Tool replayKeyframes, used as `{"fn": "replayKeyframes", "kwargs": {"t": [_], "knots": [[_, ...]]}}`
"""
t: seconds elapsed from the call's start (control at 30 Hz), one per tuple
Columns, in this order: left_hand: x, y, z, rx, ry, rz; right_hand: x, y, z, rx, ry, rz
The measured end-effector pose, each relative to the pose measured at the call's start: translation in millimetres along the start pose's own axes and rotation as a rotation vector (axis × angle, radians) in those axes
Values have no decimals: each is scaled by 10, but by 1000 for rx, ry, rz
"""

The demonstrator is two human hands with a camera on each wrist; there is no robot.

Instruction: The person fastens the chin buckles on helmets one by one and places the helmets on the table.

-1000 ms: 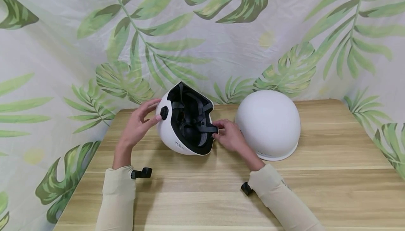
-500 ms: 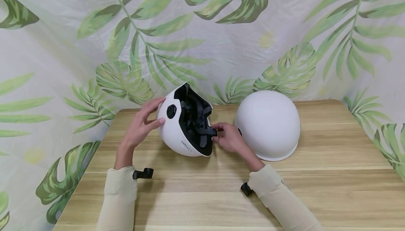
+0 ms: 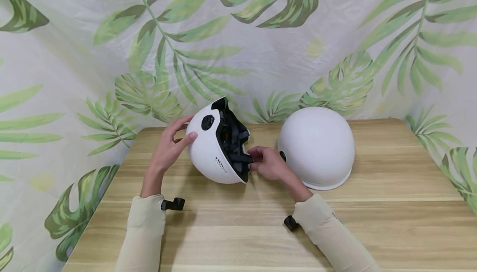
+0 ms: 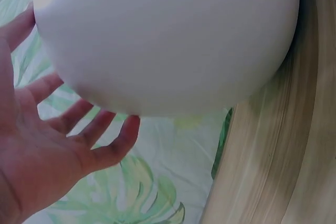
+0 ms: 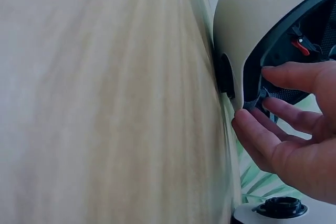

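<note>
A white helmet (image 3: 208,152) stands tilted on the wooden table, its black-lined opening turned to the right. A black round dial (image 3: 207,122) sits on its shell. My left hand (image 3: 167,150) rests its spread fingertips and thumb on the left side of the shell, and the palm is apart from it in the left wrist view. With my right hand (image 3: 272,164) I pinch the helmet's right rim by the dark strap (image 3: 241,158). In the right wrist view, the thumb is at the inner lining and fingers touch the rim outside. A red clip (image 5: 301,46) shows inside.
A second white helmet (image 3: 316,148) sits dome up just right of my right hand, with a black dial (image 5: 281,206) on its side. The wooden table (image 3: 238,230) reaches back to a leaf-patterned cloth (image 3: 268,69). Wrist cameras (image 3: 173,204) stick out from both sleeves.
The tilted helmet has turned so that more of its outer shell and dial face the head camera, and less of its inside shows. My left hand has shifted slightly right with it.
</note>
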State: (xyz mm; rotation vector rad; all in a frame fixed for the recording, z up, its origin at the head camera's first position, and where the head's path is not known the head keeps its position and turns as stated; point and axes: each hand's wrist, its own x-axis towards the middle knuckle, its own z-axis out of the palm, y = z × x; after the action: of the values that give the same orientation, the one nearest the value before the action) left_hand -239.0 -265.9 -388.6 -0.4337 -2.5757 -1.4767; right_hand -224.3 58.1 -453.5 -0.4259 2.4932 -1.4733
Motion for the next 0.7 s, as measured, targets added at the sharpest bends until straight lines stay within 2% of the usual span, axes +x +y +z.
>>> {"fn": "replayKeyframes", "kwargs": {"t": [0.27, 0.57, 0.7], "knots": [[-12, -63, -72, -149, -95, 41, 1, 10, -24, -23, -17, -21], [-28, -41, -15, -141, -159, 26, -20, -10, -40, 8, -41, -18], [-27, -39, -19, -167, -161, 19, -16, -4, -49, -4, -50, -10]]}}
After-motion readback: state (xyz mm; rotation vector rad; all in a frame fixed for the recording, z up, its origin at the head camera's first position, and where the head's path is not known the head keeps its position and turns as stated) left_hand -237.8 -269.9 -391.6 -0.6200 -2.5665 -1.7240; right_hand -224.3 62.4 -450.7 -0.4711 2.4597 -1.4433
